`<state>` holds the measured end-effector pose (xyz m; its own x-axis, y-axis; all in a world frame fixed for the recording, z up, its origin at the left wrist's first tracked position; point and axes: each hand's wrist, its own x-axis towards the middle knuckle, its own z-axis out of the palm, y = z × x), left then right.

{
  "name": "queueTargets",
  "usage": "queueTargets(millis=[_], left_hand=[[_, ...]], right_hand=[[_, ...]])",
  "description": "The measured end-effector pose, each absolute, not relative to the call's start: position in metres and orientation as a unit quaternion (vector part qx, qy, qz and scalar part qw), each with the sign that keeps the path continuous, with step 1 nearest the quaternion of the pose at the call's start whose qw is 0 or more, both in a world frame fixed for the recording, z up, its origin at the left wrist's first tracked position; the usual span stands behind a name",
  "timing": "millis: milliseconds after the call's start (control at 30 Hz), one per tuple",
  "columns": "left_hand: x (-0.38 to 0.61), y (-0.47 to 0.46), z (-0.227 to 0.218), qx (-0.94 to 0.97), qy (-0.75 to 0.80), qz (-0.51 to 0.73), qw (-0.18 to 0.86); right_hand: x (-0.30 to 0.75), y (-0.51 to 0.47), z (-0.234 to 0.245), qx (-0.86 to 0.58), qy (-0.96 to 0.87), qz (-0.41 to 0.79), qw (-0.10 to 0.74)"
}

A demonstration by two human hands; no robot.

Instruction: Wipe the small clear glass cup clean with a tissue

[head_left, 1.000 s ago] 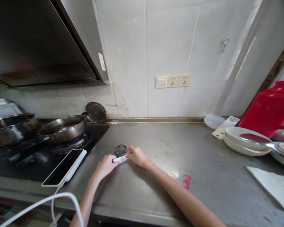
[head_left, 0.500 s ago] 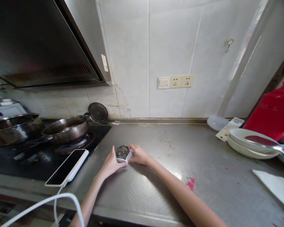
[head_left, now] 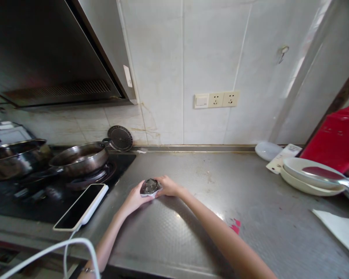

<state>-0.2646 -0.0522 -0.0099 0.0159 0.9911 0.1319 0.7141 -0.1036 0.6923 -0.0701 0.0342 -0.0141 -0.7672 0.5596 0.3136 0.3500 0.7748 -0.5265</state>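
Counter (head_left: 267, 205) of metal is stretched to the right of the black hob (head_left: 6, 205), giving both hands a flat support. Far to the right of the hob, a red flask (head_left: 327, 143) and stacked bowls (head_left: 302, 182) are grouped, apparently out of the way. On the hob, a pot (head_left: 17, 166) and a pan (head_left: 84, 164) are set side by side, as cookware would be. At the hob's near right corner a phone (head_left: 78, 207) is seen (whether it is propped up cannot be told). Just right of the hob, the left hand (head_left: 133, 199) and right hand (head_left: 168, 186) are curved round a dark faceted piece (head_left: 150, 186), probably for steadiness. Each grip is parted only as far as the piece requires, thumbs close together at its near side; the piece is held between them, with a white strip (head_left: 152, 195) along its near edge.
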Motion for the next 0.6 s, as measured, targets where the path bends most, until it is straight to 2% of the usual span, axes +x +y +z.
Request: queueTargets(millis=[300,600], left_hand=[[-0.290,-0.039,-0.008,0.686,0.587,0.322,0.284],[-0.293,-0.035,-0.008,0.693,0.596,0.296,0.279]], right_hand=[[-0.073,0.048,-0.017,-0.271,-0.910,0.246,0.195],[-0.076,0.058,-0.028,-0.260,-0.912,0.248,0.196]])
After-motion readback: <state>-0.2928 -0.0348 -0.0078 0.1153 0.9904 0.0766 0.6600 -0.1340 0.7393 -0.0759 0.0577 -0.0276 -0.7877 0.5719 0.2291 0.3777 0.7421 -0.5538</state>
